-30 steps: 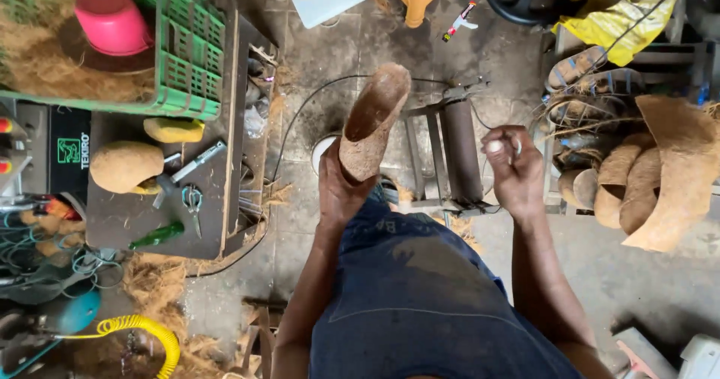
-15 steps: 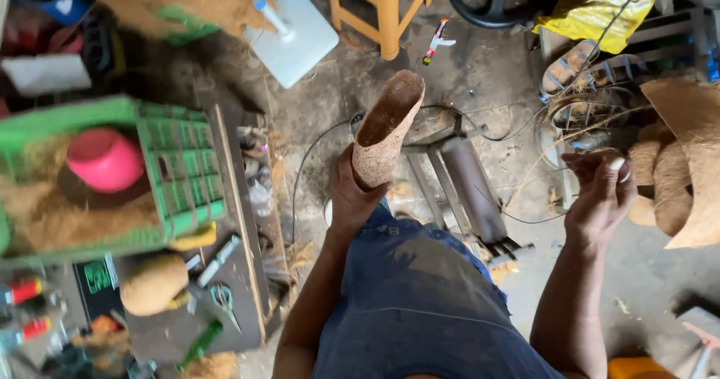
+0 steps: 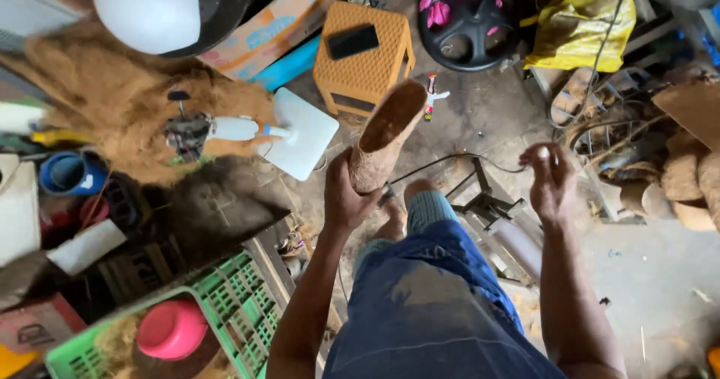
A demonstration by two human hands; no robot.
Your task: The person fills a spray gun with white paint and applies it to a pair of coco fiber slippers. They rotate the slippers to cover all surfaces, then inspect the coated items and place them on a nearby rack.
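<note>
Left hand: the left hand (image 3: 346,199) was closed around the lower end of a long hollow piece of coconut husk (image 3: 384,137), with the fingers wrapped on its rough brown outside.
Husk piece: it stood tilted, going up and a little to the right from the hand, and its open hollow side was turned to the viewer.
Right hand: the right hand (image 3: 550,182) was raised well apart from the left one, the fingers half curled and pinched together at the tips; I could not tell if something thin was between them.
Beyond the left hand: an orange plastic stool (image 3: 364,60) stood just behind the top of the husk piece, with a dark phone (image 3: 353,41) lying on it.
Left of the left hand: a white flat board (image 3: 304,140) lay on the floor, and further left a big heap of brown coconut fibre (image 3: 112,101).
Below the left hand: a green plastic crate (image 3: 225,304) held a pink bowl (image 3: 171,329).
Between the hands: a black cable (image 3: 450,158) ran on the floor, and a small metal stand (image 3: 487,199) was near the right hand.
Beyond the right hand: a yellow bag (image 3: 581,23) lay far off.
</note>
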